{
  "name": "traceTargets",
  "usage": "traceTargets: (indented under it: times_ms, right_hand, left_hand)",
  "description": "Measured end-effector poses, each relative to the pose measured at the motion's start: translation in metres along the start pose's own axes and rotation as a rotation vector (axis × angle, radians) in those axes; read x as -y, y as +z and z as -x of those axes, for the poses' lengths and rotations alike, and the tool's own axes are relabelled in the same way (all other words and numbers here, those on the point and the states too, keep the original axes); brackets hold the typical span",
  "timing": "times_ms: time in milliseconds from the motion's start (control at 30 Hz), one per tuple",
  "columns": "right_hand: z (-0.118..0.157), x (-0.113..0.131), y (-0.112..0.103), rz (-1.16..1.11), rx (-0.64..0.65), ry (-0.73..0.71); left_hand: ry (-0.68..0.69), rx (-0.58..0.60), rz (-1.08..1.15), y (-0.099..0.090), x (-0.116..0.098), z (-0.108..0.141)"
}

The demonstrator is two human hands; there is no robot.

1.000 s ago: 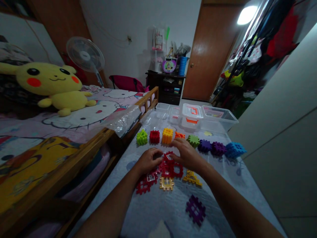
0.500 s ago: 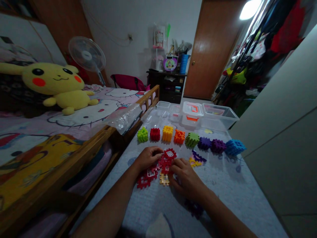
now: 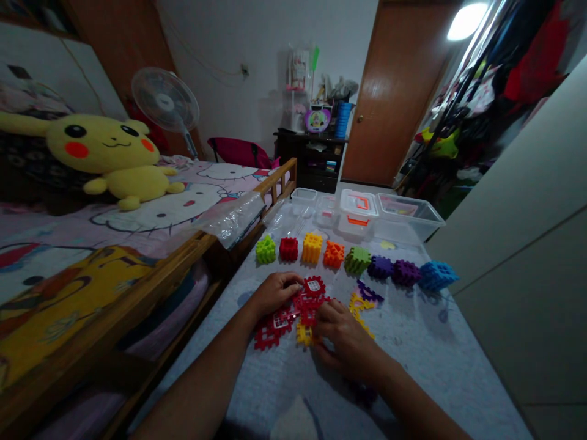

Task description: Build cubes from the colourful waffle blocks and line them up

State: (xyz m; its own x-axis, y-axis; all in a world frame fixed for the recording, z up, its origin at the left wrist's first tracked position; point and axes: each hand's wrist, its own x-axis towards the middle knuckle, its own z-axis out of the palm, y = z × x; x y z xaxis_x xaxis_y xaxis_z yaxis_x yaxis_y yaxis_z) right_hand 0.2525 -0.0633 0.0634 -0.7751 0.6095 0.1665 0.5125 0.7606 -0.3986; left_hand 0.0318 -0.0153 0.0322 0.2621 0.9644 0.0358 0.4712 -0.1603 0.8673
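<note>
Flat red interlocking toy pieces (image 3: 274,330) with notched edges lie joined together on the cloth-covered table. My left hand (image 3: 276,293) rests at their upper left, its fingers curled and closed on the red pieces. My right hand (image 3: 342,333) is closed over their right side, with its fingertips bent down and what they pinch partly hidden. A yellow notched piece (image 3: 303,334) shows just left of my right fingers, below the red ones. More yellow pieces (image 3: 360,304) and a dark purple piece (image 3: 369,291) lie to the right. Another dark piece (image 3: 364,393) is half covered by my right forearm.
A row of notched cubes runs across the table, from a lime green cube (image 3: 265,249) to a blue cube (image 3: 438,276). Behind it stand clear plastic boxes, one a lidded box (image 3: 358,211) with orange clips. A wooden bed rail (image 3: 183,256) borders the left.
My right hand has lowered and bent its fingers more. More yellow pieces now show to its right. My left hand stays nearly in place.
</note>
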Motion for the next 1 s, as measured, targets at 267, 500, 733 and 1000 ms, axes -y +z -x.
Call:
traceTargets:
  times_ms: [267,500,733,1000]
  right_hand:
    - [0.0,-0.009,-0.01,-0.325,-0.066,0.053]
    - [0.001,-0.025,-0.017,-0.536,-0.129,0.248]
    - [0.001,-0.043,-0.007,-0.448,-0.204,0.465]
    - [0.004,-0.042,-0.003,-0.113,-0.313,0.313]
  left_hand:
    - [-0.011,-0.022,0.05,0.0,-0.003,0.0]
    - [-0.125,-0.153,0.235,-0.005,0.003,-0.005]
    - [-0.182,-0.082,0.265,-0.009,0.012,-0.005]
    - [-0.142,0.013,0.175,-0.014,0.002,0.0]
